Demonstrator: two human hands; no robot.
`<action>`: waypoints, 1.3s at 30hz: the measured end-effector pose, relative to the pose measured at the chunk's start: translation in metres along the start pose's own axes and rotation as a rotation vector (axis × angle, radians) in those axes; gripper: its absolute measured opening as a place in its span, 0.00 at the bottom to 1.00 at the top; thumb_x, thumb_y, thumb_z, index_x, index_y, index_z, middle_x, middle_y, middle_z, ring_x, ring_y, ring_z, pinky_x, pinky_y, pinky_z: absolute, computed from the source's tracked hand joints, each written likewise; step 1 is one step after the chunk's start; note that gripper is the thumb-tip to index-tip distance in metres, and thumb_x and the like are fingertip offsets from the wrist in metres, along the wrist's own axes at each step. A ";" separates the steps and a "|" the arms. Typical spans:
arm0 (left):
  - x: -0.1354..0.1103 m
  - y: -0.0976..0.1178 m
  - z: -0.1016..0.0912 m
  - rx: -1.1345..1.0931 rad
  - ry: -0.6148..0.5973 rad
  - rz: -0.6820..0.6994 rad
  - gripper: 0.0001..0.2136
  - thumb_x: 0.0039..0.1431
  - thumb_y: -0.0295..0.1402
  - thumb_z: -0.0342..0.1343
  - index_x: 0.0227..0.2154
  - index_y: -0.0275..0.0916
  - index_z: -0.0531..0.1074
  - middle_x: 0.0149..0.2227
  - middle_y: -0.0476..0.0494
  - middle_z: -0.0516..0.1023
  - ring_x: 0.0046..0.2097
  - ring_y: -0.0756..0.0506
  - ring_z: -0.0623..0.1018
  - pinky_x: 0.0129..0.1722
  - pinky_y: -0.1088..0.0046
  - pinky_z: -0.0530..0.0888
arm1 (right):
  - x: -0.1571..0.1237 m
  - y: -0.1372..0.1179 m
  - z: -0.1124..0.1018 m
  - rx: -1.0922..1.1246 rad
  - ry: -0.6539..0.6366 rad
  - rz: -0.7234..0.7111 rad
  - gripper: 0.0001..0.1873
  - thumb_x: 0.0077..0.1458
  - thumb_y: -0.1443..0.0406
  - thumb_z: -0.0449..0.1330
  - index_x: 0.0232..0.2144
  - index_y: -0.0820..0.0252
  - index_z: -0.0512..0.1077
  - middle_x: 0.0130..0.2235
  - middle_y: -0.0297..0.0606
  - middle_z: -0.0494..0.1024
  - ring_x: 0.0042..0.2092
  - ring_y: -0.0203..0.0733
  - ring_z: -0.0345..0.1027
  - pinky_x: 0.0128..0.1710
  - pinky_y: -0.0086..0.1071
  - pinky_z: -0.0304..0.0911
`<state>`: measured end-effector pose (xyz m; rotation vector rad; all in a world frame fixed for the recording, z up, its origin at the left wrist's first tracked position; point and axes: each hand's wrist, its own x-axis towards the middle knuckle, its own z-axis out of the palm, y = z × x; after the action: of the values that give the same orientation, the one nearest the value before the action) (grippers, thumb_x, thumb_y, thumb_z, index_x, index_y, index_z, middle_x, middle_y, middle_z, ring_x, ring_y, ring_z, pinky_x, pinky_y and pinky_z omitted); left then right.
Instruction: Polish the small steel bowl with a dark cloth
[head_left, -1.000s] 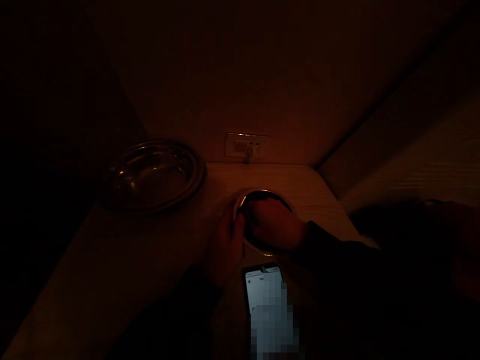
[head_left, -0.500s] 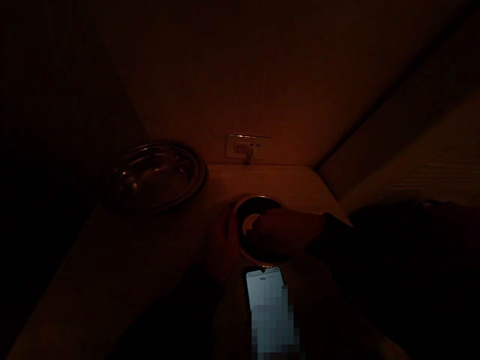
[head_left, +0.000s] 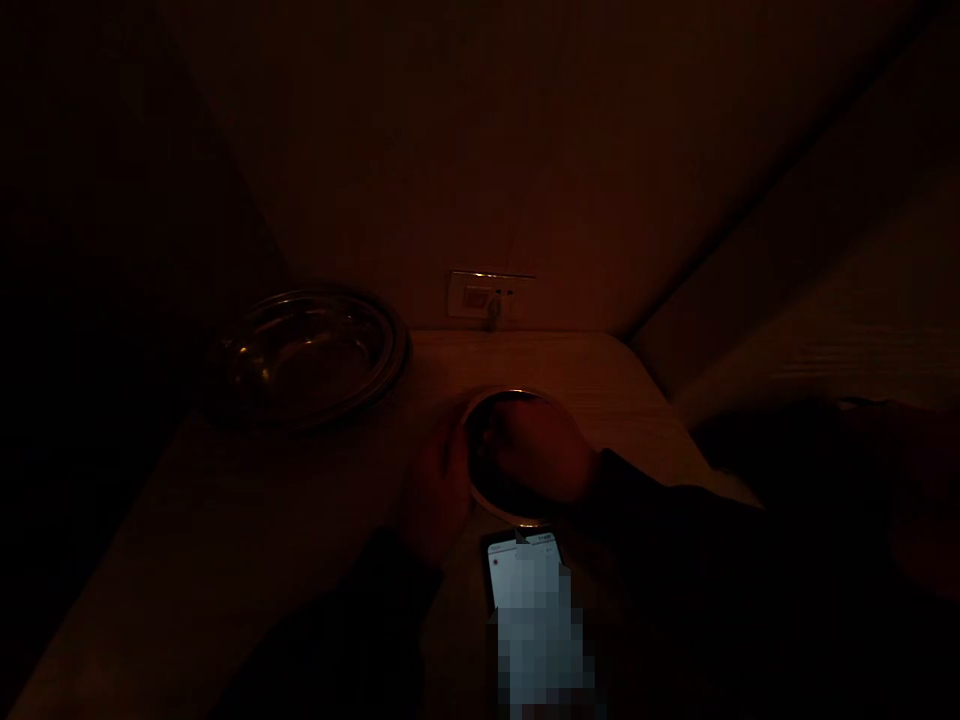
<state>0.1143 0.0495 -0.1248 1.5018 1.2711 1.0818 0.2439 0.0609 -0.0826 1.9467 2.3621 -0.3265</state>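
Observation:
The scene is very dark. A round dark bowl with a shiny rim point(head_left: 525, 522) stands on the wooden tabletop. At its left side my left hand point(head_left: 435, 492) has its fingers curled against the rim, steadying or gripping it. My right hand point(head_left: 538, 448) reaches into the bowl from the right with its fingers bent and closed. Whatever those fingers hold is hidden in the shadow. Just below the bowl lies a phone point(head_left: 529, 590) with a lit screen, partly blurred out by pixel blocks.
To the left sits a large oval metal basin point(head_left: 322, 350) with a wide rim. A wall socket point(head_left: 491, 296) with a switch and something plugged in is at the back of the wooden table point(head_left: 600, 375). Walls stand behind and to the right.
My right hand has shifted slightly left and up inside the bowl, and its forearm now lies lower. The pale round thing seen in the bowl before is now out of sight.

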 end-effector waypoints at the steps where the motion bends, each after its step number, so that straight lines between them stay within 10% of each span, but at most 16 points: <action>1: 0.000 0.000 0.000 0.005 0.002 -0.013 0.18 0.61 0.33 0.42 0.49 0.36 0.70 0.51 0.41 0.74 0.53 0.44 0.72 0.55 0.66 0.67 | 0.000 0.000 -0.001 0.002 -0.009 -0.013 0.17 0.56 0.66 0.47 0.42 0.65 0.71 0.42 0.52 0.76 0.42 0.50 0.70 0.39 0.37 0.61; 14: -0.002 0.002 0.003 0.037 0.029 -0.055 0.18 0.61 0.33 0.41 0.47 0.33 0.71 0.48 0.39 0.76 0.49 0.44 0.75 0.50 0.68 0.70 | -0.014 0.012 -0.032 0.004 -0.493 -0.422 0.08 0.50 0.69 0.56 0.30 0.59 0.76 0.32 0.37 0.78 0.33 0.39 0.71 0.28 0.27 0.55; 26: 0.000 0.000 0.000 0.019 -0.025 -0.017 0.18 0.61 0.33 0.42 0.48 0.33 0.70 0.51 0.39 0.74 0.53 0.44 0.72 0.54 0.66 0.67 | -0.003 0.000 -0.008 -0.027 -0.070 -0.145 0.14 0.53 0.67 0.51 0.40 0.61 0.72 0.40 0.45 0.77 0.39 0.46 0.72 0.35 0.32 0.61; 39: 0.000 0.000 0.002 0.010 -0.001 -0.030 0.17 0.61 0.32 0.42 0.48 0.35 0.70 0.52 0.40 0.74 0.53 0.44 0.72 0.55 0.65 0.67 | -0.006 -0.004 -0.014 -0.112 -0.103 -0.204 0.14 0.54 0.69 0.51 0.41 0.66 0.72 0.42 0.51 0.76 0.42 0.48 0.71 0.38 0.35 0.62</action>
<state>0.1160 0.0498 -0.1253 1.4864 1.2965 1.0567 0.2424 0.0571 -0.0676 1.6055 2.4586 -0.2912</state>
